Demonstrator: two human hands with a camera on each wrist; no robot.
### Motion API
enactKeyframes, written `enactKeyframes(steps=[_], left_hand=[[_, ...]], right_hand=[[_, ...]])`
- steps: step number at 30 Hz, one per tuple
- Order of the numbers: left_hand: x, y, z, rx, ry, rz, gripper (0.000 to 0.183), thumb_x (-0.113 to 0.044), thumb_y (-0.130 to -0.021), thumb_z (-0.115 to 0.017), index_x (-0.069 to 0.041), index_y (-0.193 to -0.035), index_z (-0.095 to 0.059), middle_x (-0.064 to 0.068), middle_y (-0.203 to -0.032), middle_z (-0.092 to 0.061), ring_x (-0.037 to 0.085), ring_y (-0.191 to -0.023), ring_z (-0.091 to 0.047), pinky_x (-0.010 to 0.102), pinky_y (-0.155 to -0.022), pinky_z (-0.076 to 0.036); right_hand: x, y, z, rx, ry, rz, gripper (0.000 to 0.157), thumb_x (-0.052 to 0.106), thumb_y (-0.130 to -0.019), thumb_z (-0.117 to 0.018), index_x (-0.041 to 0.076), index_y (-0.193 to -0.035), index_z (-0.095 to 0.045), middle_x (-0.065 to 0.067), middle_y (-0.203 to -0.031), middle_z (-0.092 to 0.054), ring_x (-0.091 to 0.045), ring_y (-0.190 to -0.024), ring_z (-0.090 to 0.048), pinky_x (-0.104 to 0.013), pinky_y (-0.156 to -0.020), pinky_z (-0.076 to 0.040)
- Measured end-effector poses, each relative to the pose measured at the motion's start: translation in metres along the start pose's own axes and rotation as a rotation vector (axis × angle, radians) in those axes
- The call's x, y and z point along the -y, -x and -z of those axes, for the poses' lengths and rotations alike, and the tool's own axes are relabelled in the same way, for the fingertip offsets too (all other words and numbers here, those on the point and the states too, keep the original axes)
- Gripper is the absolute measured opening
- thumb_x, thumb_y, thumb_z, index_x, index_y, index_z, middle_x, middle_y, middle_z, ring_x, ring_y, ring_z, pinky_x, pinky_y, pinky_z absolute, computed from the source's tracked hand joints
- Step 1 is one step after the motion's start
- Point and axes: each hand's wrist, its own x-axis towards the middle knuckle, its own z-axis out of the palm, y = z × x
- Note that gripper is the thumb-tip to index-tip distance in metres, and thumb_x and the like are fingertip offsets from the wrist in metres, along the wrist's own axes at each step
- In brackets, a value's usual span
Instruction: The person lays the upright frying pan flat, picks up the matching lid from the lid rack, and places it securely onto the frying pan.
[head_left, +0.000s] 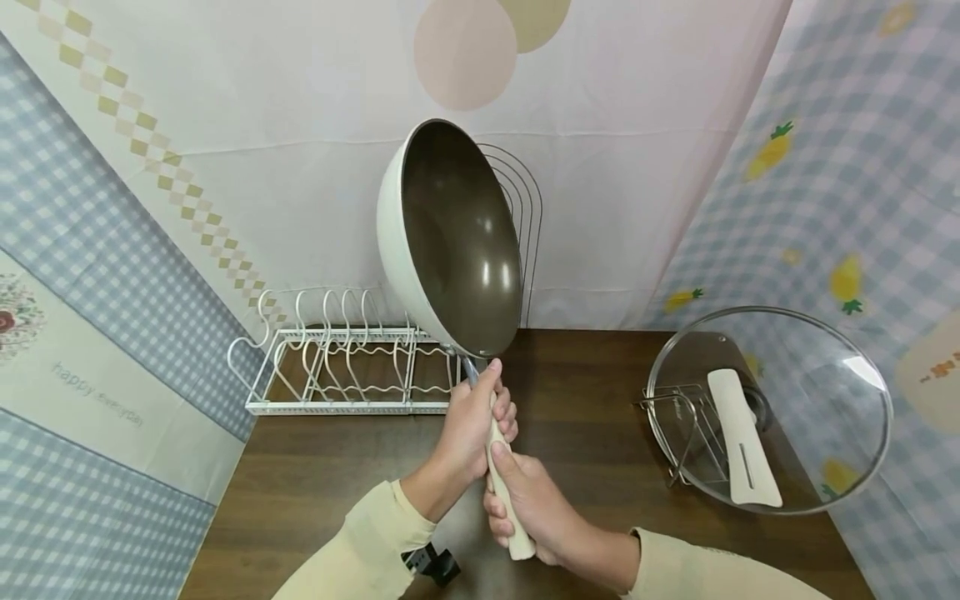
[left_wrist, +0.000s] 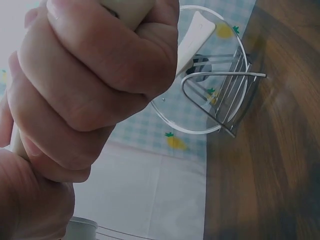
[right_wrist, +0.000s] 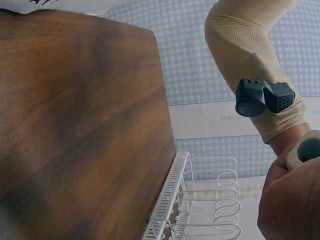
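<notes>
A deep frying pan (head_left: 465, 242), cream outside and dark brown inside, is held up in the air in the head view, tilted with its inside turned toward the right. My left hand (head_left: 472, 425) grips the upper part of its cream handle, close to the metal neck, thumb pointing up along it. Lower down, my right hand (head_left: 528, 504) wraps the same handle near its end. The left wrist view shows the left hand's fingers (left_wrist: 85, 75) curled tightly round the handle. In the right wrist view the handle's hollow end (right_wrist: 306, 149) pokes out beside the right hand.
A white wire rack (head_left: 337, 375) stands at the back left of the brown wooden table (head_left: 360, 483). On the right, a glass lid (head_left: 817, 400) with a cream handle leans upright in a metal wire stand (head_left: 693, 433). Patterned cloth walls (head_left: 300, 217) enclose the table's back and sides.
</notes>
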Motion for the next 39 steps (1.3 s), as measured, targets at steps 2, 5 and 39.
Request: enactKeyframes(steps=[2,5,39], left_hand=[[0.000,0.000,-0.001,0.005,0.021,0.009,0.038,-0.036,-0.108,-0.051,-0.016,-0.077,-0.043,-0.007,-0.051,-0.036,0.005,-0.042,-0.036,0.020,-0.040,-0.033],[0.000,-0.001,-0.003,0.006,0.040,0.015,0.037,-0.036,-0.108,-0.051,-0.017,-0.078,-0.043,-0.008,-0.051,-0.035,0.005,-0.042,-0.036,0.019,-0.040,-0.032],[0.004,-0.001,-0.002,0.152,0.188,0.090,0.040,-0.038,-0.110,-0.046,-0.019,-0.076,-0.043,-0.011,-0.049,-0.033,0.002,-0.038,-0.037,0.017,-0.039,-0.031]], right_hand=[[0.002,0.001,0.000,-0.007,0.002,-0.004,0.051,0.055,-0.109,-0.038,0.009,-0.087,-0.046,0.006,-0.059,-0.044,-0.003,-0.041,-0.044,-0.021,-0.041,-0.043],[0.004,0.003,0.001,-0.009,0.010,-0.007,0.051,0.055,-0.108,-0.039,0.009,-0.087,-0.046,0.005,-0.059,-0.045,-0.003,-0.041,-0.044,-0.022,-0.041,-0.043],[0.014,0.015,0.008,0.086,0.141,0.021,0.043,0.043,-0.111,-0.042,0.006,-0.089,-0.048,0.004,-0.064,-0.052,-0.007,-0.048,-0.054,-0.025,-0.049,-0.052]])
